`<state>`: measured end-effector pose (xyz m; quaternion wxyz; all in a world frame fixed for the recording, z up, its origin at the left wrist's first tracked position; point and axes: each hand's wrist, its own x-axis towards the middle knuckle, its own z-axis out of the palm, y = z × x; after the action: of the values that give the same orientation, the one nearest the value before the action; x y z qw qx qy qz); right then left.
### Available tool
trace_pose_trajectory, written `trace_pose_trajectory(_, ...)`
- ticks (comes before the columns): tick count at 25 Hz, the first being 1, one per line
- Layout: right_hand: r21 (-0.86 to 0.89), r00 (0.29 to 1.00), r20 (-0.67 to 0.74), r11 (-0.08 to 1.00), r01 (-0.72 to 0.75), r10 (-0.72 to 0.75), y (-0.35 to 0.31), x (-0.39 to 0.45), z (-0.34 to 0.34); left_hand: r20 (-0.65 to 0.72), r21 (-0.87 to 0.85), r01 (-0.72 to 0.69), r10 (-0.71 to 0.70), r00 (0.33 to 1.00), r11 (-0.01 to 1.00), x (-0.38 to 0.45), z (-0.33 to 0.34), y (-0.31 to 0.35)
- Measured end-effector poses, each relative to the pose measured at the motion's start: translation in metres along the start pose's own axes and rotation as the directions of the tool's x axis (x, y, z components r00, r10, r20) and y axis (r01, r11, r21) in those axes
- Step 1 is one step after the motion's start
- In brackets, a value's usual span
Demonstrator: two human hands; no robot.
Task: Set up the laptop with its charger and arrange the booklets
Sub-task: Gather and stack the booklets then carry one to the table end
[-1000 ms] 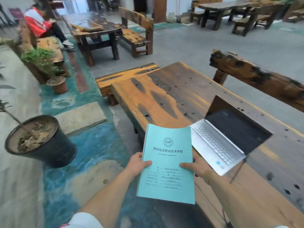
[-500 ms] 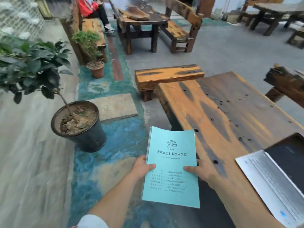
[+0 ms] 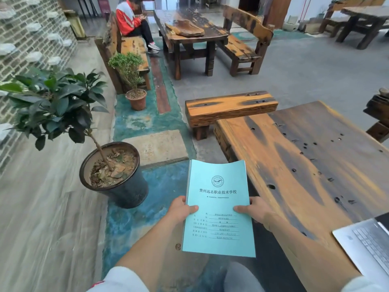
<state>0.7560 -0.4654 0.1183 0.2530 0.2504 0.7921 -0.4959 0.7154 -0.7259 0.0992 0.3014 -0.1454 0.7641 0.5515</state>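
Note:
A light blue booklet (image 3: 217,199) with printed Chinese text is held upright in front of me, off the left end of the wooden table (image 3: 299,157). My left hand (image 3: 182,209) grips its left edge and my right hand (image 3: 253,210) grips its right edge, thumbs on the cover. The stack looks like more than one booklet, judging by the layered edges. The silver laptop (image 3: 367,247) lies open on the table at the lower right, mostly cut off by the frame. No charger is in view.
A large black pot with a leafy plant (image 3: 114,175) stands on the floor to the left. A low wooden bench (image 3: 229,107) sits beyond the table end. Farther back are a small potted shrub (image 3: 134,93), another table with benches (image 3: 189,32), and a seated person (image 3: 131,22).
My view has swung left; the laptop has slid toward the right edge of the frame and the potted plant has come into view. Both hands keep the same hold on the booklet.

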Motion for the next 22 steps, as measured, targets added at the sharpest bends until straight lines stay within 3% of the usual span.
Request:
trace_pose_trajectory(7, 0.002, 0.998, -0.01, 0.998, 0.069, -0.069, -0.037, 0.091, -0.058, 0.008, 0.048, -0.007, 0.006, 1.0, 0.999, 0.081, 0.01, 0.074)
trace_pose_trajectory(15, 0.071, 0.999, 0.01, 0.997, 0.043, -0.044, -0.1, 0.202, -0.16, 0.051, 0.106, 0.03, -0.035, 0.998, 0.994, 0.199, 0.043, 0.194)
trace_pose_trajectory(22, 0.164, 0.997, -0.083, 0.986, 0.019, -0.006, -0.117, 0.252, -0.222, 0.116, 0.178, -0.022, 0.001, 0.993, 0.984, 0.269, 0.073, 0.271)
